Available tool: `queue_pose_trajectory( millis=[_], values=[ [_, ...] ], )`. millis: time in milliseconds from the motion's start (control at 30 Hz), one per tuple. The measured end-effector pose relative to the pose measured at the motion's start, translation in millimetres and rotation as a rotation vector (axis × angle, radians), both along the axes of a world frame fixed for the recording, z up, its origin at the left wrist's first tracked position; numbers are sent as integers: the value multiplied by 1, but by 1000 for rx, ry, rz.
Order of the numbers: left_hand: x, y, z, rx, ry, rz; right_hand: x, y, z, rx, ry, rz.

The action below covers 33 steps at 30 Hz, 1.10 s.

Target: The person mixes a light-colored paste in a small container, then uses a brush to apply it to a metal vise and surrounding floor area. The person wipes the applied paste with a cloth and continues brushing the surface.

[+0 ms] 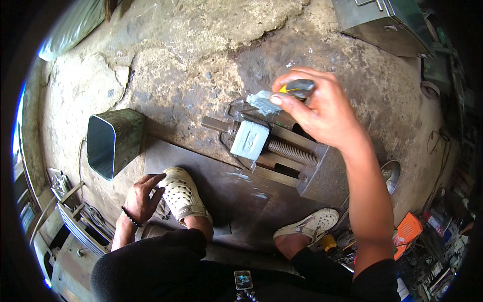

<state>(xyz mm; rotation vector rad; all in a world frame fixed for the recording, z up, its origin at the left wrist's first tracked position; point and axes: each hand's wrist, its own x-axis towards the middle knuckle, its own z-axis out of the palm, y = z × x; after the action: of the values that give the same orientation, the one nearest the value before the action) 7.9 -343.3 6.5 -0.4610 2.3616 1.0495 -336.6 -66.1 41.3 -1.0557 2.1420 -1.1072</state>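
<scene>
Beside a screw vise (283,151) bearing a pale-blue coated block (250,140), the right hand (324,105) grips a paste-smeared putty knife (299,88), the left hand (142,199) hangs loosely open near a perforated clog (180,190), and around them spread a metal sheet (201,176), cracked concrete floor (186,55) and a dark-bored, open-ended square tube (131,136).

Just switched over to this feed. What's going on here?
The person's right hand grips what looks like a paintbrush, its head coated pale blue-grey, over the far side of a metal vise. The vise's block is pale blue, while its screw and rails look like bare metal. The left hand holds nothing visible, beside the left shoe. Pale smears mark the metal sheet.
</scene>
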Motion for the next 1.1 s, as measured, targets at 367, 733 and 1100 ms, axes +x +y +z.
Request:
queue_pose_trajectory(
  millis=[367,733,1100],
  values=[
    [9,-3,-3,-58,32,-54,-1,6,22,-41,-66,40],
    [15,-6,-2,-64,10,-19,7,3,9,-16,-215,4],
    [7,-5,-1,-63,36,-33,19,-11,-6,-69,82,78]
  ],
)
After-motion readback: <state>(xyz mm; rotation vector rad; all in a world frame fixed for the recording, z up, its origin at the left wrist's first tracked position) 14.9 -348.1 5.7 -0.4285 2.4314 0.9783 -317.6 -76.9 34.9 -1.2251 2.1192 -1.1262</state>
